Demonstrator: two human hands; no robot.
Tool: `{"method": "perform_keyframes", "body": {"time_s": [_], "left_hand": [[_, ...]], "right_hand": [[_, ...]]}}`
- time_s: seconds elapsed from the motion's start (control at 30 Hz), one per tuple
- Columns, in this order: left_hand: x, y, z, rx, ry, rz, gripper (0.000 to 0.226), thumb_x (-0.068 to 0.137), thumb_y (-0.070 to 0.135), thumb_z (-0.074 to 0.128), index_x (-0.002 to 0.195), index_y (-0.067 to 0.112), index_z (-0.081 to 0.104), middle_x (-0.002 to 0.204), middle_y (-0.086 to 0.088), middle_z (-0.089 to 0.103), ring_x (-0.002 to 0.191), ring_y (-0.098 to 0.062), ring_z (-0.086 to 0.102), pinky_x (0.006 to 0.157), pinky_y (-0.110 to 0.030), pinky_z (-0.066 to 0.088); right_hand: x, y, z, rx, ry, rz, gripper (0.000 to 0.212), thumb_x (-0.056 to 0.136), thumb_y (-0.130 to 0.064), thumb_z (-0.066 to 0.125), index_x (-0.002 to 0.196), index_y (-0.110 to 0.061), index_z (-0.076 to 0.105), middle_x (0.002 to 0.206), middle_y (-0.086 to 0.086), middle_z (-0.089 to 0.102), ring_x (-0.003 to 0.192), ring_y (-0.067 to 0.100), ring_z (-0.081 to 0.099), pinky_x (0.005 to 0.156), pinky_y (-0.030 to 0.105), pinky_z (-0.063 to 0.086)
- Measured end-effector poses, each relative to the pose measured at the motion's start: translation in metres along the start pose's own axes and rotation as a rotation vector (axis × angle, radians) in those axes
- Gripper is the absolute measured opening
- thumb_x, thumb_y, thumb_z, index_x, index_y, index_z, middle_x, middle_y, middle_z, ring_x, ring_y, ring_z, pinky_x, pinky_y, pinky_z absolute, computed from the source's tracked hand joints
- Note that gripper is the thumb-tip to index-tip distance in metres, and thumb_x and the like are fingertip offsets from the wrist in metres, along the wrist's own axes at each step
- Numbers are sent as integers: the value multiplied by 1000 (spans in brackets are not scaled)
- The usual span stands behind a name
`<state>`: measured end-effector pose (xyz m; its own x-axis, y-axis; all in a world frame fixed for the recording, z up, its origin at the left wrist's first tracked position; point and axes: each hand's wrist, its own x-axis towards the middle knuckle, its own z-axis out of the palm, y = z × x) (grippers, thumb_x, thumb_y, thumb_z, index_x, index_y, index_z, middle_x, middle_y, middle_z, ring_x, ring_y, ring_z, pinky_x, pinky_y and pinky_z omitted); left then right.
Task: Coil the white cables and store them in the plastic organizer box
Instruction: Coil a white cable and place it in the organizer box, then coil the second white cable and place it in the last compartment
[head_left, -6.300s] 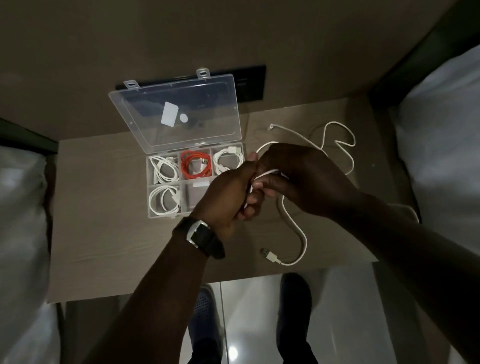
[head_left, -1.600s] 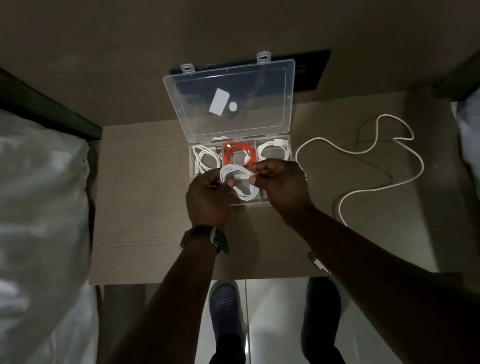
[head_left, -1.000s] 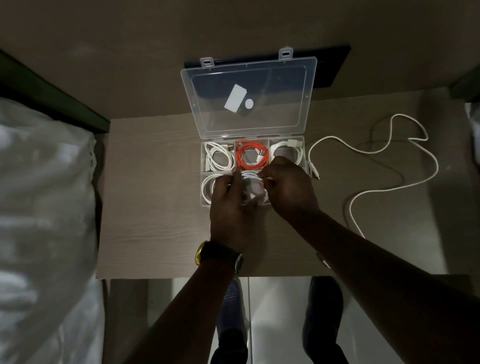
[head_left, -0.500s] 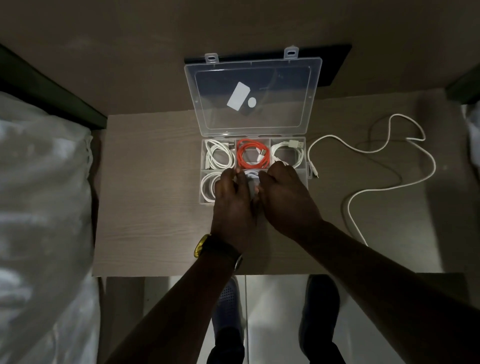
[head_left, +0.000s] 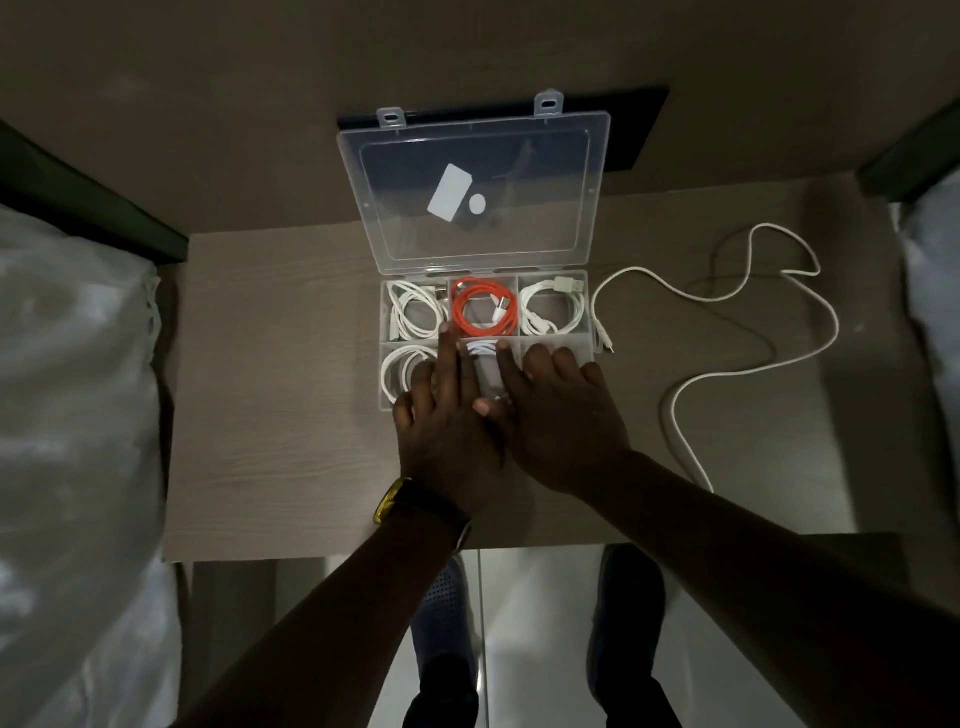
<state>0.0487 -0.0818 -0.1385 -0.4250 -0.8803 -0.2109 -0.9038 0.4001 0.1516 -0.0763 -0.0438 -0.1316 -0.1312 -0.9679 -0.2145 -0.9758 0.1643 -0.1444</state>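
The clear plastic organizer box (head_left: 593, 317) lies open on the wooden table, its lid (head_left: 524, 218) tipped back. Coiled white cables fill the far-left (head_left: 415, 312), far-right (head_left: 550, 312) and near-left (head_left: 401, 370) compartments, and an orange cable (head_left: 483, 312) fills the far middle one. My left hand (head_left: 447, 421) and my right hand (head_left: 561, 415) lie flat, fingers spread, over the near-middle compartment, pressing a white coil (head_left: 480, 347) into it. Most of that coil is hidden. The near-right compartment is partly covered by my right fingers. A loose white cable (head_left: 727, 371) snakes over the table to the right.
The small table (head_left: 285, 389) stands between two white beds, one at the left (head_left: 67, 415) and one at the right (head_left: 935, 312). A black panel (head_left: 639, 130) sits on the wall behind the lid. The loose cable's near end drops over the table's front edge.
The coil I held above the box has gone down into the near-middle compartment. Both hands have flattened over it, fingers spreading. The loose cable has not moved.
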Motion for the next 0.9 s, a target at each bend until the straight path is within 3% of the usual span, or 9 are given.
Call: {"method": "perform_keyframes", "body": {"time_s": [0.17, 0.3, 0.43, 0.53, 0.63, 0.77, 0.83, 0.9], "left_hand": [[4, 11, 1, -26, -58, -63, 69, 99, 45, 29, 155, 13, 4, 166, -8, -3, 151, -30, 8, 119, -50, 14], [4, 10, 0, -29, -59, -66, 73, 97, 54, 23, 155, 14, 4, 165, -9, -4, 152, -29, 7, 119, -49, 13], [7, 9, -3, -71, -79, -66, 80, 95, 61, 31, 155, 15, 6, 166, -9, -5, 151, -31, 6, 118, -50, 11], [7, 11, -8, -139, -49, -81, 77, 95, 58, 36, 155, 16, 11, 166, -9, -3, 151, -33, 6, 117, -54, 11], [6, 16, -14, -185, 51, -83, 73, 96, 54, 42, 154, 15, 20, 165, -10, 4, 151, -32, 10, 116, -54, 14], [2, 32, -20, -296, 116, -31, 69, 96, 46, 48, 152, 13, 26, 162, -16, 16, 149, -35, 15, 116, -54, 15], [0, 42, -23, -362, 159, 7, 65, 95, 41, 53, 149, 11, 33, 159, -19, 25, 147, -36, 21, 114, -54, 19], [1, 51, -25, -415, 196, 29, 60, 94, 36, 57, 145, 8, 41, 153, -19, 36, 143, -36, 31, 111, -53, 26]], "right_hand": [[5, 6, -3, 53, -20, 11, 66, 94, -57, 22, 145, -18, 38, 120, 16, 58, 105, 35, 54, 82, 43, 41], [3, 14, -8, 207, 85, -29, 54, 97, -46, 35, 140, -16, 47, 116, 14, 59, 103, 34, 53, 84, 43, 42], [1, 44, -17, 468, 358, 104, 31, 97, -28, 46, 115, -11, 66, 100, 15, 63, 90, 33, 55, 82, 40, 45], [8, 77, -19, 492, 313, 263, 20, 95, -20, 49, 99, -12, 68, 94, 16, 62, 86, 36, 56, 78, 42, 45], [21, 96, -17, 376, 247, 256, 16, 86, -10, 53, 87, -14, 68, 98, 14, 63, 89, 37, 57, 78, 38, 44], [39, 116, -16, 278, 241, 214, 36, 90, -20, 53, 124, -17, 62, 138, 6, 54, 112, 39, 47, 90, 41, 45], [46, 127, -16, 175, 135, 206, 42, 91, -22, 51, 132, -16, 55, 138, 8, 53, 114, 40, 44, 91, 47, 47], [48, 132, -17, 92, 105, 193, 34, 89, -17, 52, 122, -14, 60, 123, 12, 58, 110, 41, 46, 84, 47, 48]]}}
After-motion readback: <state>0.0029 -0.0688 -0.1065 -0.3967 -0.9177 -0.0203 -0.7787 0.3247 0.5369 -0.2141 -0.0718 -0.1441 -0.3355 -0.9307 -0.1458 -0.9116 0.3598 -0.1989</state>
